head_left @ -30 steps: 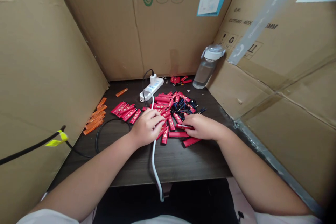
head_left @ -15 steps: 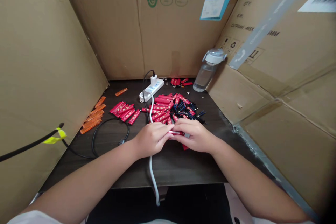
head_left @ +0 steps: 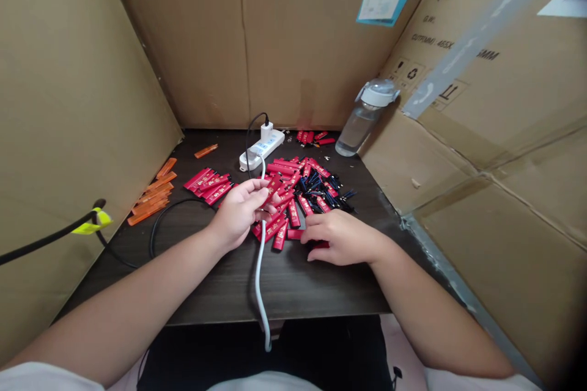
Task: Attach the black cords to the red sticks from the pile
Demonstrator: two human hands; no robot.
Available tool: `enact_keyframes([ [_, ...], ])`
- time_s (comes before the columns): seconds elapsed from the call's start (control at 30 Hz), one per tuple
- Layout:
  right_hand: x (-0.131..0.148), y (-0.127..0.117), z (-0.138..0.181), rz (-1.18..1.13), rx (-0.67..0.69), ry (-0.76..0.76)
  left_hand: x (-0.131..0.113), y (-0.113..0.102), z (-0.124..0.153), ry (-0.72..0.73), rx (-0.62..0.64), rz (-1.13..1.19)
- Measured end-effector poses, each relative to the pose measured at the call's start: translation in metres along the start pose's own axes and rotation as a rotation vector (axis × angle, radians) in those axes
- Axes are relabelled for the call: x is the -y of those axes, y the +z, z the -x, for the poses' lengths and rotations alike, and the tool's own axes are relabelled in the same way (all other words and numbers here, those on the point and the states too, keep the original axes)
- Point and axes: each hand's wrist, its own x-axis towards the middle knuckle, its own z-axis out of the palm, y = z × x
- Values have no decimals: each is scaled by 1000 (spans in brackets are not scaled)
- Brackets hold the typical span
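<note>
My left hand [head_left: 245, 211] is closed, thumb and fingers pinching a red lighter [head_left: 273, 186] with gold print, held above the left side of a pile of similar red lighters [head_left: 282, 167]. The white cable [head_left: 260, 263] runs right by its fingertips. On the pile's near right side, my right hand [head_left: 339, 237] rests low with bent fingers apart from the thumb. Red shows in the gap under these fingers, from a lighter [head_left: 322, 245] mostly hidden by the hand; whether they touch it is unclear. Small black and blue parts [head_left: 314, 186] lie among the lighters on the right.
Several red lighters [head_left: 208, 185] lie in a row at left, beside orange strips [head_left: 153, 197]. A white power strip [head_left: 262, 149] with a plugged-in charger stands behind the pile. A water bottle [head_left: 360, 125] leans at back right. Cardboard walls [head_left: 192, 43] enclose the dark table [head_left: 312, 293].
My hands were together on a red lighter; now they are apart. My left hand has moved up and left, holding a lighter over the pile. The view has shifted slightly.
</note>
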Motion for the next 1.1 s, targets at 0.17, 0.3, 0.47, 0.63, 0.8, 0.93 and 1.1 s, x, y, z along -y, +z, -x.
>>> enact_keyframes([
  [0.17, -9, 5, -1, 124, -35, 43, -1, 1, 1, -32, 25, 70],
  [0.3, -15, 6, -1, 76, -109, 46, -3, 0, 1, -45, 45, 95],
  [0.47, -30, 7, -1, 37, -380, 265, -4, -2, 2, 6, 66, 91],
  [0.63, -41, 9, -4, 135, -304, 473, -3, 1, 5, 56, 89, -4],
  [0.8, -32, 10, -9, 216, -186, 529, 1, 5, 9, 118, 151, -127],
  [0.93, -30, 10, -10, 252, -146, 516, 3, 5, 9, 136, 172, -223],
  [1.1, -34, 5, -6, 47, -417, 471, 6, 4, 7, 140, 176, -262],
])
